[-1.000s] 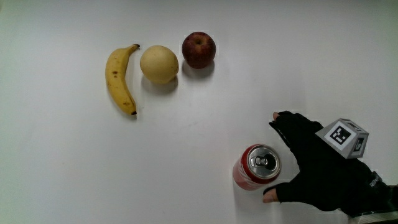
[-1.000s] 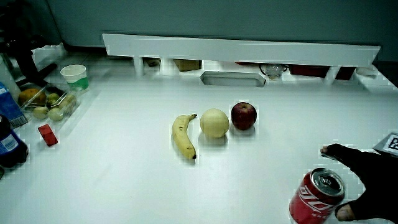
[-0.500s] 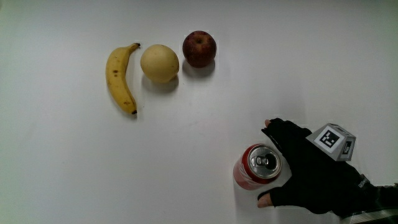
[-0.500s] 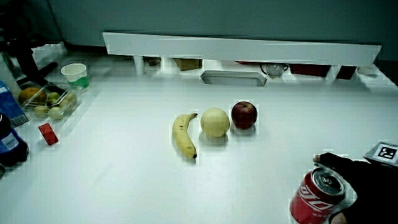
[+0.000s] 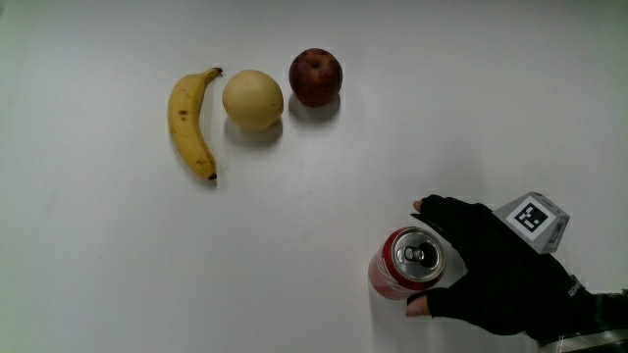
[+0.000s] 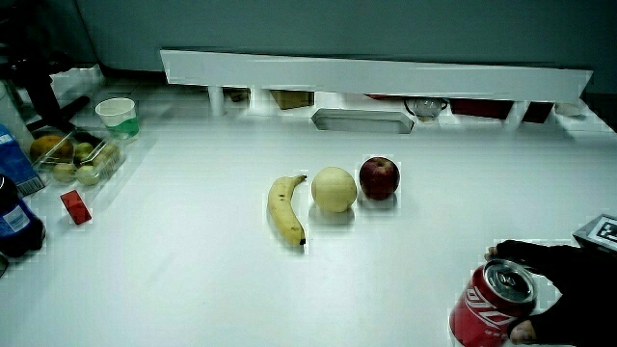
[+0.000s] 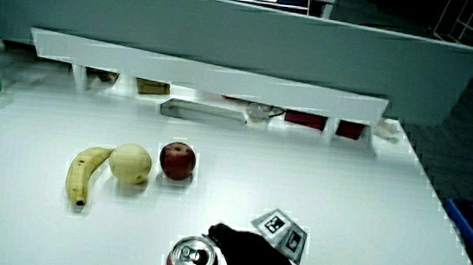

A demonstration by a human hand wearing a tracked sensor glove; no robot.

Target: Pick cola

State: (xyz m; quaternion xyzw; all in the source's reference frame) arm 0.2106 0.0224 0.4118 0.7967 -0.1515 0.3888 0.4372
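A red cola can (image 5: pixel 403 265) stands upright on the white table, nearer to the person than the fruit. The gloved hand (image 5: pixel 488 272) is beside it, and its thumb and fingers curl around the can's side from both ends. The patterned cube (image 5: pixel 533 218) sits on the back of the hand. Both side views show the cola can (image 6: pixel 488 306) (image 7: pixel 188 261) on the table with the hand (image 6: pixel 569 291) (image 7: pixel 260 257) closed against it.
A banana (image 5: pixel 188 123), a yellow round fruit (image 5: pixel 252 99) and a red apple (image 5: pixel 315 77) lie in a row farther from the person. A side view shows a cup (image 6: pixel 116 117), a fruit container (image 6: pixel 73 160), a bottle (image 6: pixel 13 220) and a metal tray (image 6: pixel 362 120) by the partition.
The hand has moved in on the can and its fingers have closed from spread wide to wrapped around it. The can stays where it stood.
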